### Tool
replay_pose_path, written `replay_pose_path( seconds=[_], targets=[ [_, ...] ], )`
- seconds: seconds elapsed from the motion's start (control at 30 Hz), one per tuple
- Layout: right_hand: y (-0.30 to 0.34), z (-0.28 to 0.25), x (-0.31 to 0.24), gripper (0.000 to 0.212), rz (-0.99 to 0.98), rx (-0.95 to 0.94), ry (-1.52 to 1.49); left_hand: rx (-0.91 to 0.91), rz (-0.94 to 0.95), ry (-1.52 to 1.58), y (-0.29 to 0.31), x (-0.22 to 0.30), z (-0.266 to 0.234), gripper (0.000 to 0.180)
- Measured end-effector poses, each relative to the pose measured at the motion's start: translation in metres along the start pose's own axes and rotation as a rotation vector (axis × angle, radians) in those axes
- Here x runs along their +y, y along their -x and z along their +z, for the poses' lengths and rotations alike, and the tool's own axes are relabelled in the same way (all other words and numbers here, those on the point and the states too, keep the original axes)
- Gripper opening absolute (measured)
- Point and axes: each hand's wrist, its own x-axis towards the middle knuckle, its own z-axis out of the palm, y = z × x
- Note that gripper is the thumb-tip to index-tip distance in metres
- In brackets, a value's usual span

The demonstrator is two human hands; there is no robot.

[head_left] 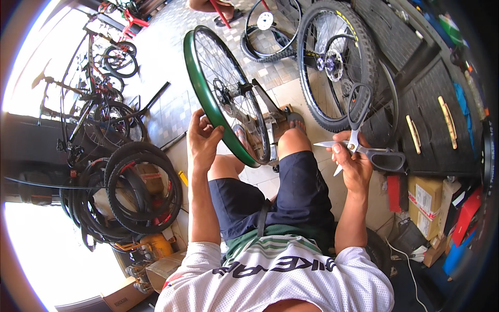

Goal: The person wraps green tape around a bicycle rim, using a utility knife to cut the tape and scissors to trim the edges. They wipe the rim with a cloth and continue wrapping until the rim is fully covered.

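Before me a spoked bicycle wheel (244, 89) stands upright in a metal truing stand (266, 99). A smooth, shiny green band (208, 106) covers its outer rim. My left hand (204, 141) is closed at the near left side of the rim, thumb and fingers pressed on the green band. Off to the right of the wheel, my right hand (354, 165) grips a pair of grey-handled scissors (359, 112) around the pivot. The scissor blades are spread and point left, apart from the wheel; one handle loop sticks up, the other to the right.
A knobby-tyred wheel (370, 47) leans at the right, beside dark panelled cabinets (429, 119). Several tyres (112, 203) are stacked at the left, below parked bicycles (86, 88). Cardboard boxes (423, 203) stand at the lower right. Another person's leg (212, 7) shows at the top.
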Motion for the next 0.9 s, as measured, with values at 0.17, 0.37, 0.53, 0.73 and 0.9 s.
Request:
replay_pose_path(
  seconds=[0.17,0.37,0.53,0.73,0.9],
  targets=[
    [0.006,0.018,-0.002,0.017,-0.012,-0.009,0.036,0.047,0.066,-0.13,-0.006,-0.007,-0.003,0.038],
    [0.004,0.054,-0.004,0.02,-0.028,-0.03,0.007,0.041,0.076,-0.122,-0.011,-0.001,0.001,0.046],
    [-0.011,0.098,-0.006,0.022,-0.044,0.005,0.009,-0.02,0.074,-0.17,-0.024,-0.005,-0.011,0.061],
    [-0.038,0.145,0.003,0.019,-0.125,-0.122,0.18,0.039,0.083,-0.118,-0.028,-0.005,-0.008,0.054],
    [-0.06,0.177,0.015,0.011,-0.267,-0.184,0.314,0.108,0.121,-0.124,-0.024,-0.001,0.002,0.048]
  ],
)
